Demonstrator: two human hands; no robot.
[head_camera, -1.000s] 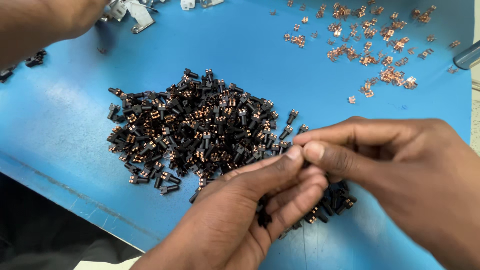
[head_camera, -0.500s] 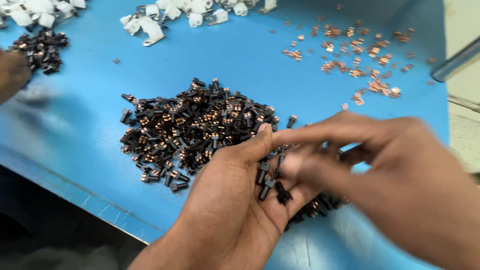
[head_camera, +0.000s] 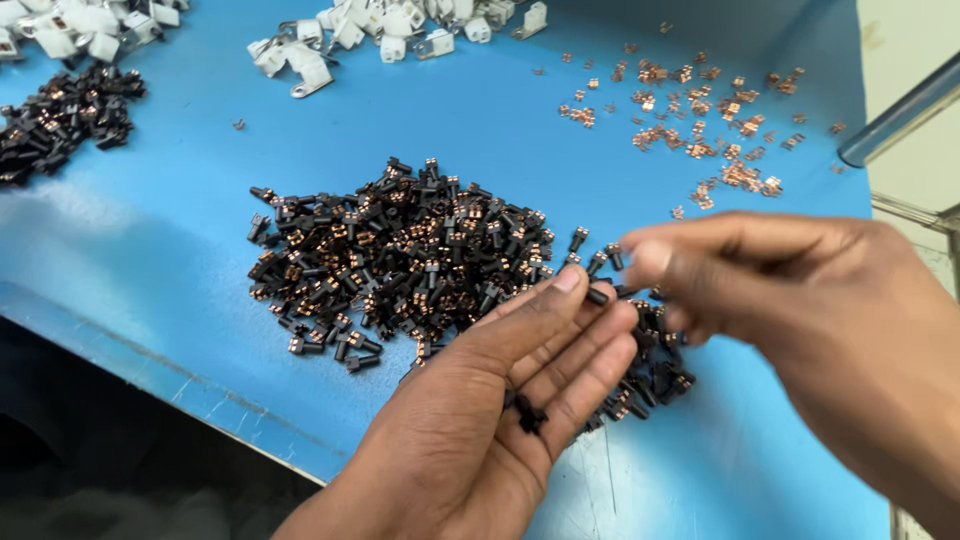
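My left hand (head_camera: 470, 440) lies palm up over the blue table (head_camera: 180, 250), fingers nearly straight, with a few small black parts (head_camera: 528, 415) resting in it and one more black part (head_camera: 597, 296) at its fingertips. My right hand (head_camera: 800, 310) hovers just to the right, its finger and thumb drawn together close to those fingertips; whether it pinches a part is unclear. A big heap of black parts with copper inserts (head_camera: 400, 260) sits just left of both hands. A smaller heap (head_camera: 655, 375) lies partly hidden under my fingers.
Loose copper clips (head_camera: 700, 130) are scattered at the back right. White plastic pieces (head_camera: 380, 35) lie along the back edge, and another small black heap (head_camera: 60, 115) at the far left. A metal tube (head_camera: 900, 110) slants at the right. The table's near edge (head_camera: 150, 370) runs diagonally.
My right hand has drawn back to the right, off my left palm. My left fingers have straightened. Another person's hand at the far left has gone from view as the camera shifted.
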